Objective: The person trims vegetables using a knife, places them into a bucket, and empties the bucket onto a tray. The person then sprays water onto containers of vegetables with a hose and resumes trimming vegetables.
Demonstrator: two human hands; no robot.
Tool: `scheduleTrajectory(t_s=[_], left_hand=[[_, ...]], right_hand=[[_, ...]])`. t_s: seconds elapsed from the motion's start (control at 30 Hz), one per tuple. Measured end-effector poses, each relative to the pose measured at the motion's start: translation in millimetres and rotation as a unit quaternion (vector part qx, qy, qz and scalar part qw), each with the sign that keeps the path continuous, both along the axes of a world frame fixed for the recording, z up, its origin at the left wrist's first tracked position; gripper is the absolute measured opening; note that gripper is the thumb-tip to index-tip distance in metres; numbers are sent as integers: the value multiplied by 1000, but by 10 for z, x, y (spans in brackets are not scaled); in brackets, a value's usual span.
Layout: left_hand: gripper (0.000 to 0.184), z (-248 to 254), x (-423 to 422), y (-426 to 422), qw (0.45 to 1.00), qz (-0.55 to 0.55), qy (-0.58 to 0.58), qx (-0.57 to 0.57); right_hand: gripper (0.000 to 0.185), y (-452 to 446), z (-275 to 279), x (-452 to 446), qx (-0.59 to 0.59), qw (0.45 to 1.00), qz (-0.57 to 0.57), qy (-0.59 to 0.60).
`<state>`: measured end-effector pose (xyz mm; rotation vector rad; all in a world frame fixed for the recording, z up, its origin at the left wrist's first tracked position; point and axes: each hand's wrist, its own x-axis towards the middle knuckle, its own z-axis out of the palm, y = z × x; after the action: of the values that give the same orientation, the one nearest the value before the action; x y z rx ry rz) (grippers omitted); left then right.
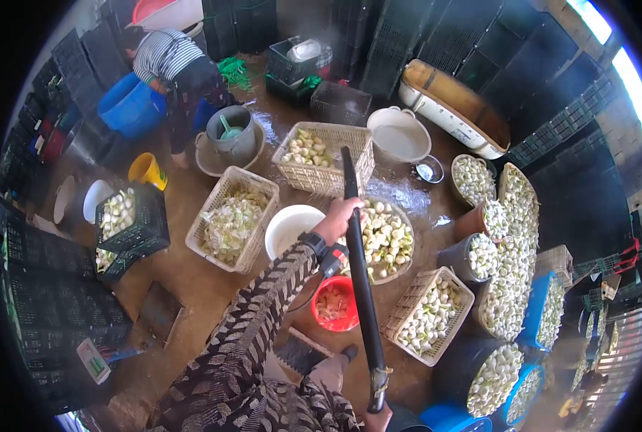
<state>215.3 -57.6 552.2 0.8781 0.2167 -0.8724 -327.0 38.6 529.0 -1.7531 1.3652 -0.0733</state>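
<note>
A long black pole (363, 288) slants across the middle of the head view, its far tip over a beige crate (292, 178) of pale bulbs. My left hand (339, 218) is closed around the pole's upper part, with a dark watch on the wrist. My right hand (379, 419), partly cut off by the bottom edge, grips the lower end, where a pale scrap clings. Beneath the pole are a round basket of bulbs (391, 237) and a red basin (330, 317) holding brownish scraps. A white bucket (285, 229) stands beside my left forearm.
Crates (436, 306), buckets and tubs of bulbs crowd the right side. A crate of peelings (224, 223) stands left of centre. Stacked dark crates (54, 309) line the left. Another person (173, 68) bends by a blue tub (128, 106) at the back.
</note>
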Motion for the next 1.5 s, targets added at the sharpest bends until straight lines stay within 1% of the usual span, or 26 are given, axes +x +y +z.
scheduleTrajectory(t_s=[0.03,0.1,0.23,0.27,0.3,0.33,0.4,0.47,0.5,0.53,0.6,0.67,0.73,0.77,0.9,1.07,1.13,1.17,1.2,1.23,1.27,1.33,1.4,1.43,1.47,1.5], left_hand=[[11,14,111,-45,1000,1,-18,22],[12,-17,297,-90,999,5,-35,21],[13,11,438,-97,999,-10,-42,22],[14,22,436,-109,999,-20,-45,8],[14,24,432,-151,998,-12,-56,37],[14,14,440,-175,997,-33,-69,8],[12,-34,473,-291,996,-28,-83,33],[13,-121,536,-381,993,-48,-110,15],[13,-76,527,-375,996,-50,-73,-25],[14,-96,543,-384,994,-47,-93,-18],[14,-71,567,-394,994,-27,-101,-10],[12,-27,554,-309,995,-10,-100,28],[12,-130,556,-249,997,22,-60,50],[16,-275,616,-207,996,15,-63,55],[15,-161,464,-121,996,22,-57,70],[15,89,280,-712,994,-22,-101,46],[13,263,182,-1065,990,-41,-133,9],[12,331,153,-1252,993,-52,-101,-20],[12,387,158,-1442,994,-57,-73,-51],[12,198,299,-1620,983,-112,-101,-103],[15,293,255,-1760,988,-73,-122,-59],[17,342,293,-1971,981,-61,-180,-51],[16,550,474,-2050,979,-76,-184,-51],[16,441,430,-2129,981,-90,-164,-49],[15,356,570,-2263,977,-75,-189,-55],[14,312,631,-2332,981,-81,-166,-55]], right_hand=[[20,-76,-49,80,-17,1000,2,-10],[20,-222,-107,240,-57,998,8,-19],[24,-381,-158,405,-63,996,49,-27],[25,-375,-211,393,-49,997,44,-33],[26,-374,-218,422,-36,998,38,-37],[26,-386,-224,452,-37,998,40,-39],[28,-398,-208,462,-59,997,39,-39],[29,-466,-324,487,-80,996,29,-20],[30,-479,-354,469,-96,995,19,-4],[30,-492,-336,448,-100,995,7,1],[30,-542,-327,504,-82,996,31,-7],[31,-547,-329,552,-82,996,39,-21],[33,-567,-370,500,-47,997,62,1],[33,-575,-386,483,-44,997,64,-4],[33,-705,-423,447,-33,997,45,-45],[28,-1142,-428,272,5,998,39,-55],[28,-1264,-584,108,-34,995,48,-86],[29,-1341,-654,77,-35,994,39,-95],[29,-1425,-692,86,-43,996,38,-66],[29,-1505,-711,86,-48,997,44,-36],[31,-1572,-780,100,-50,997,53,6],[31,-1609,-729,296,-57,997,36,45],[30,-1609,-752,727,-37,999,6,14],[28,-1550,-673,657,-16,1000,-23,7],[23,-1494,-724,640,-34,999,-14,-13],[22,-1448,-691,733,-73,997,-16,7]])
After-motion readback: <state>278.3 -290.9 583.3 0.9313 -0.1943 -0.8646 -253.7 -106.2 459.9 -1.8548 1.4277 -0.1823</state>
